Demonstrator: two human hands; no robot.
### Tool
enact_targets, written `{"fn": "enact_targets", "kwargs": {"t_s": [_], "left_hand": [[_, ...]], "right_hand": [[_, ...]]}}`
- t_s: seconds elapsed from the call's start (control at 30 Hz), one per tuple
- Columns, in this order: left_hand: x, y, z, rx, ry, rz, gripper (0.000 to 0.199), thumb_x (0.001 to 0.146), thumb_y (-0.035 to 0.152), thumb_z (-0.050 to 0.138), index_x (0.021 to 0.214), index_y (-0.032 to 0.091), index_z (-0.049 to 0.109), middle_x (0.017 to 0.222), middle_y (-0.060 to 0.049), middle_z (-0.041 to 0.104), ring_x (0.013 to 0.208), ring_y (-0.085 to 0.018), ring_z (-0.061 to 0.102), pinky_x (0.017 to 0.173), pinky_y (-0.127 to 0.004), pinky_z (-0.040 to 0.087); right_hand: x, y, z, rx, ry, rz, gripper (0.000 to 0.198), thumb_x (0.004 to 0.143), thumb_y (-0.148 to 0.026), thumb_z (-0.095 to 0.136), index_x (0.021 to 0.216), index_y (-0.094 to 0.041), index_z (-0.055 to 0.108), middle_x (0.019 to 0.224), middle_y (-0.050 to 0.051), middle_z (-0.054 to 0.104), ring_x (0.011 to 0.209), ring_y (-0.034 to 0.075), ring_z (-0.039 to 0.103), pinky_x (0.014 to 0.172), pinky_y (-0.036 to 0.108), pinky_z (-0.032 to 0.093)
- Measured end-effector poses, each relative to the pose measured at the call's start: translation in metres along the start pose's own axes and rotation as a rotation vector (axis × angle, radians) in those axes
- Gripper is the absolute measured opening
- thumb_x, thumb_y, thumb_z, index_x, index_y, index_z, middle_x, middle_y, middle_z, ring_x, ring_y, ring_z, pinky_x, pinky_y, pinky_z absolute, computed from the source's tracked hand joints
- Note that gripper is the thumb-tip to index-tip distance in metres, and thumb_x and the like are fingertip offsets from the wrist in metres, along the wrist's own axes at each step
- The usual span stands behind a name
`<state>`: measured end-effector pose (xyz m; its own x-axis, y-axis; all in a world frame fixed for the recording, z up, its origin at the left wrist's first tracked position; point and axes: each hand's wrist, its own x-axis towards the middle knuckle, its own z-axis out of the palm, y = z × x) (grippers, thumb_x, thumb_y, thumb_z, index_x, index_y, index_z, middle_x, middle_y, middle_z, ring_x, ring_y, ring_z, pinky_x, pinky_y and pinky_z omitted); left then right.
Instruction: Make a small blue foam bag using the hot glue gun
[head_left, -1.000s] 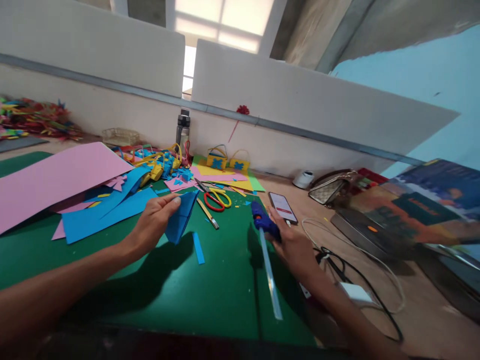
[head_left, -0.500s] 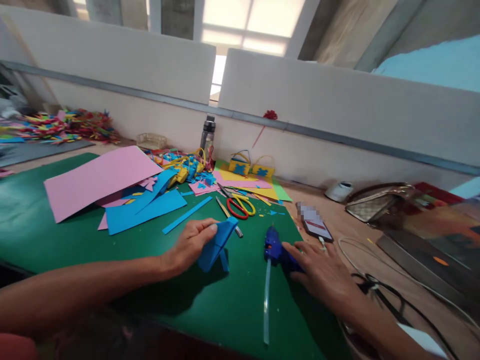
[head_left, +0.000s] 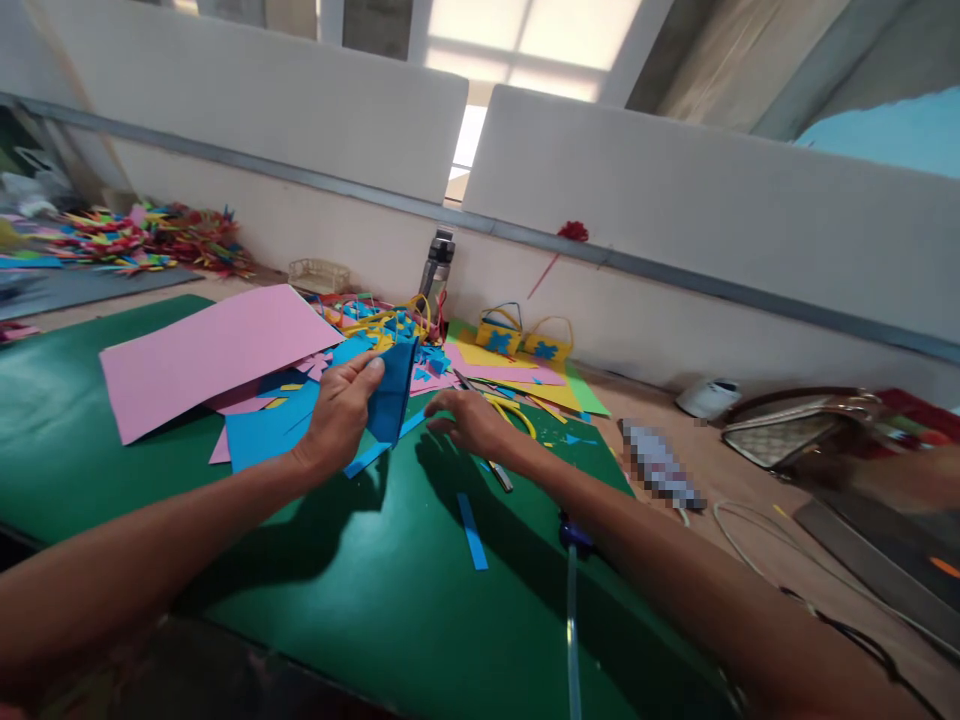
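My left hand [head_left: 341, 408] pinches a folded blue craft sheet [head_left: 394, 390] between thumb and fingers and holds it upright above the green mat [head_left: 315, 590]. Just right of that sheet is my right hand [head_left: 472, 422], its fingers slightly bent and apart, with nothing seen in them. A short blue strip [head_left: 472, 532] lies on the mat below my right hand. Under my right forearm sits a blue glue gun [head_left: 574, 535], mostly hidden, with a clear glue stick [head_left: 573, 625] poking out. A longer blue strip [head_left: 366, 459] lies partly behind the folded sheet.
Scissors with yellow handles [head_left: 517, 412] and a cutter knife [head_left: 501, 477] lie beyond my right hand. Pink sheets [head_left: 217, 355] cover the left. Two small yellow bags [head_left: 499, 335] and a bottle [head_left: 436, 265] stand at the back. A phone [head_left: 660, 465], cables and a handbag [head_left: 795, 430] are right.
My right hand has left the glue gun and moved left, close to the folded blue sheet. My left hand has raised that sheet and shifted left. The short strip now lies in plain view.
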<state>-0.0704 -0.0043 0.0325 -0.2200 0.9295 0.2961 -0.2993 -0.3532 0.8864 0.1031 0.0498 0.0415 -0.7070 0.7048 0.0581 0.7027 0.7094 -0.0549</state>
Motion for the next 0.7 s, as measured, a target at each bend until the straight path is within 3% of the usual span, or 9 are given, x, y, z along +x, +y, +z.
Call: {"fn": "enact_targets", "kwargs": {"t_s": [0.13,0.33,0.53,0.7], "left_hand": [[0.001,-0.006,-0.001,-0.002,-0.036,-0.017,0.024,0.072,0.039,0.062,0.073,0.015,0.06,0.045,0.005,0.043,0.041,-0.008,0.041,0.039,-0.019,0.029],[0.0,-0.008,0.0,0.043,-0.013,0.01,0.023,0.072,0.038,0.062,0.074,0.015,0.059,0.048,0.005,0.046,0.042,-0.008,0.042,0.038,-0.019,0.029],[0.0,-0.007,-0.001,0.102,-0.02,0.004,0.025,0.072,0.04,0.061,0.072,0.016,0.058,0.045,0.006,0.044,0.042,-0.009,0.043,0.04,-0.02,0.029],[-0.001,-0.007,-0.001,0.164,0.014,-0.035,0.028,0.07,0.044,0.061,0.072,0.016,0.057,0.045,0.006,0.045,0.042,-0.01,0.044,0.04,-0.02,0.029]], "right_hand": [[0.028,0.002,0.011,0.006,-0.085,-0.093,0.027,0.074,-0.016,0.065,0.1,-0.018,0.064,0.107,0.006,0.065,0.099,0.018,0.058,0.077,0.024,0.04],[0.021,0.001,0.018,-0.105,-0.204,-0.132,0.009,0.071,-0.023,0.067,0.079,-0.017,0.067,0.076,0.001,0.068,0.072,0.015,0.061,0.058,0.021,0.036],[-0.013,-0.011,0.018,-0.309,-0.141,-0.178,0.02,0.083,-0.012,0.049,0.1,-0.011,0.06,0.091,0.014,0.066,0.082,0.021,0.061,0.065,0.028,0.038],[-0.018,-0.022,0.025,-0.405,-0.126,-0.269,0.019,0.081,-0.004,0.044,0.085,-0.005,0.063,0.081,0.019,0.065,0.078,0.025,0.062,0.067,0.035,0.039]]}}
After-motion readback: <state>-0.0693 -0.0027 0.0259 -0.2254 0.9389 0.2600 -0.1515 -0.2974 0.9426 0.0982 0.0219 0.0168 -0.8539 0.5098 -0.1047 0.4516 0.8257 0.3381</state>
